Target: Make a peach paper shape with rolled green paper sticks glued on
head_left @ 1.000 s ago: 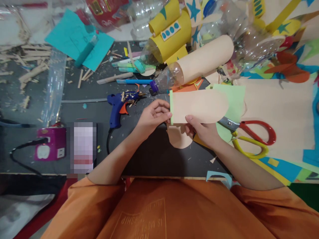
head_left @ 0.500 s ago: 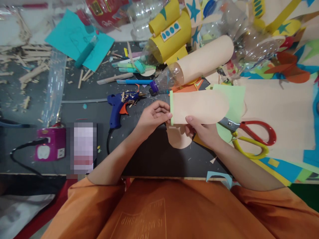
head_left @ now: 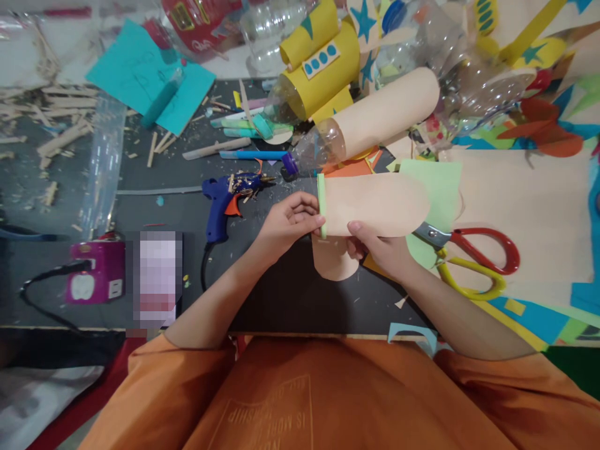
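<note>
A cream paper piece [head_left: 375,203] with one rounded end is held level over the table between my two hands. Along its straight left edge runs a light green strip [head_left: 321,197]. My left hand [head_left: 295,219] pinches that green edge between thumb and fingers. My right hand [head_left: 375,247] grips the lower edge, thumb on top and fingers beneath. Below them lies a second rounded cream paper piece [head_left: 335,259], partly hidden by the first. Scissors [head_left: 482,247] with one red and one yellow handle rest right of my right hand, their blades mostly covered.
A blue glue gun [head_left: 218,206] lies to the left. Behind are a paper-wrapped bottle [head_left: 389,109], a yellow paper-covered bottle [head_left: 323,75] and pens. A purple power adapter [head_left: 96,272] and a phone [head_left: 158,275] sit at the left; cream paper sheets [head_left: 525,212] cover the right.
The green strip has tilted slightly, and the held paper has shifted a little left and downward. Both hands keep their grip.
</note>
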A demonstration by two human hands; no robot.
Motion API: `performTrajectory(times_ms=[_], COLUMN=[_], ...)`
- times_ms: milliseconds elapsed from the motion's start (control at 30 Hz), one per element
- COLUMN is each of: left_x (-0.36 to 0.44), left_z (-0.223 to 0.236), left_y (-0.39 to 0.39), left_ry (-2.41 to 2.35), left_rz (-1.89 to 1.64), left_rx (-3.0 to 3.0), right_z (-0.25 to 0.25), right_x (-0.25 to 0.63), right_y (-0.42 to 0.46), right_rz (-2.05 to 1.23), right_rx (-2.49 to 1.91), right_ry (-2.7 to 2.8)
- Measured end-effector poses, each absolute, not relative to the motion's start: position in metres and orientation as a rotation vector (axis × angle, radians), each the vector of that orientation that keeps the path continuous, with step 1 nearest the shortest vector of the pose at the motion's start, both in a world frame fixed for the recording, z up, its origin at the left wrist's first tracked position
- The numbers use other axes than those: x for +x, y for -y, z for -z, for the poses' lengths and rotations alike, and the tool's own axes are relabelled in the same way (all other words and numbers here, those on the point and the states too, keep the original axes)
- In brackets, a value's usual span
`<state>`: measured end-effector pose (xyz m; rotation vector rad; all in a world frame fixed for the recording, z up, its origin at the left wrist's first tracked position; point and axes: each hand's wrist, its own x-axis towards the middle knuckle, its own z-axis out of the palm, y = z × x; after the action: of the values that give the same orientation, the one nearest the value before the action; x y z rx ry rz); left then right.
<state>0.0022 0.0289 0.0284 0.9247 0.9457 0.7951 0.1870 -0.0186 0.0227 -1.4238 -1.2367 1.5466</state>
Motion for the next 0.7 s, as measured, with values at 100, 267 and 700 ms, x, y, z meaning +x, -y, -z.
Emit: performTrajectory(times_ms=[100, 267, 700], left_x=[0.0021, 0.0018, 0.0009], left_z=[-0.0275, -0.0273, -0.0288], left_y=[-0.0285, -0.0284, -0.0284], left_ry=[-0.942, -0.929, -0.919], left_rz=[-0.789, -0.770, -0.714], left_rx=[0.947, 0.980, 0.966], right_z=[-0.0237, -0.0254, -0.0276], right_x=[0.1863, 0.1855, 0.1859], right_y=[0.0184, 0.0176, 0.0170], right_rz=[-1.539, -1.554, -1.537], right_rx=[-1.426, -1.395, -1.370], right_ry=[1.249, 1.261, 1.369])
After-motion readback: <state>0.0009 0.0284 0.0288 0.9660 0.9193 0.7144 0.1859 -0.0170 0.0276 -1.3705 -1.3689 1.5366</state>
